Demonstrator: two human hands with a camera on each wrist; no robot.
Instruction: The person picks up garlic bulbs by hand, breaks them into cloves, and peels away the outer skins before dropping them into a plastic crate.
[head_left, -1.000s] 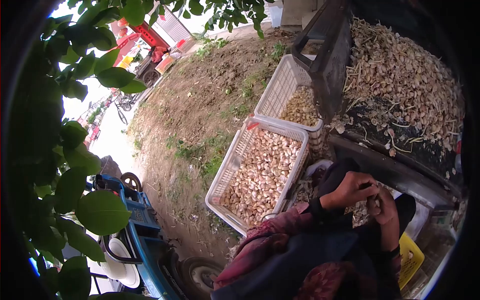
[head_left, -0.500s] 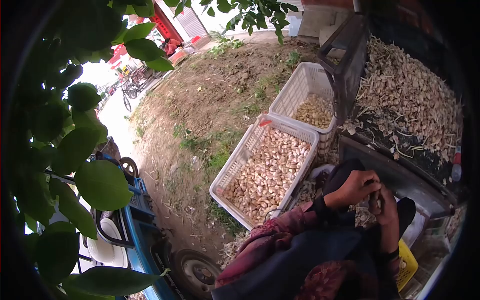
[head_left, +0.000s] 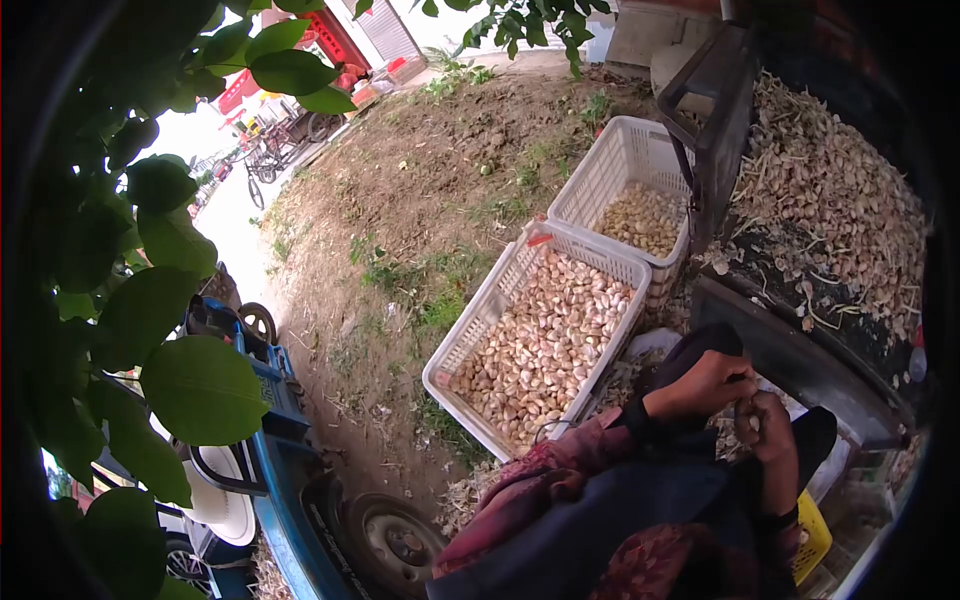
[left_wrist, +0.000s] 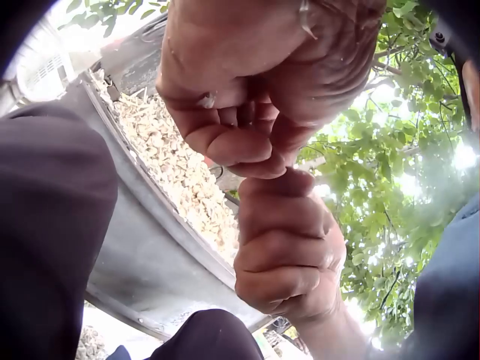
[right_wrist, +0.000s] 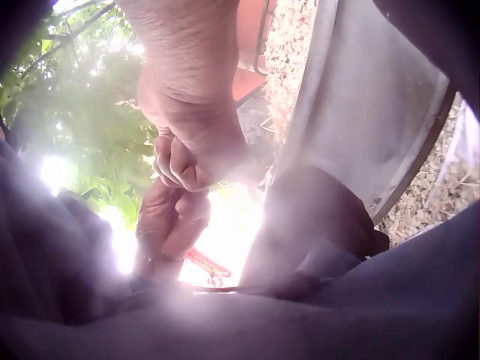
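My left hand [head_left: 700,385] has its fingers curled and pinches at the garlic between the two hands. Just beside it, my right hand [head_left: 768,428] grips garlic in its bent fingers, a pale bit of it showing at the fingertips. In the left wrist view the left hand [left_wrist: 262,75] is above, its fingertips meeting those of the right hand [left_wrist: 289,255], and the garlic itself is mostly hidden. Small bits of papery skin [left_wrist: 208,100] cling to the left hand. Near the left forearm stands a white crate [head_left: 470,395] of garlic cloves [head_left: 550,340].
Behind that crate is a second white crate [head_left: 590,190], part full of smaller cloves. A heap of garlic [head_left: 830,180] covers a dark surface at right. A yellow basket [head_left: 812,540] sits by the right forearm. A blue vehicle [head_left: 285,500] stands at left, under leaves [head_left: 200,390].
The head view has shifted, so crates and heap sit further right in it. Both hands stay close together, with the fingers slightly moved and a pale piece now showing in the right hand.
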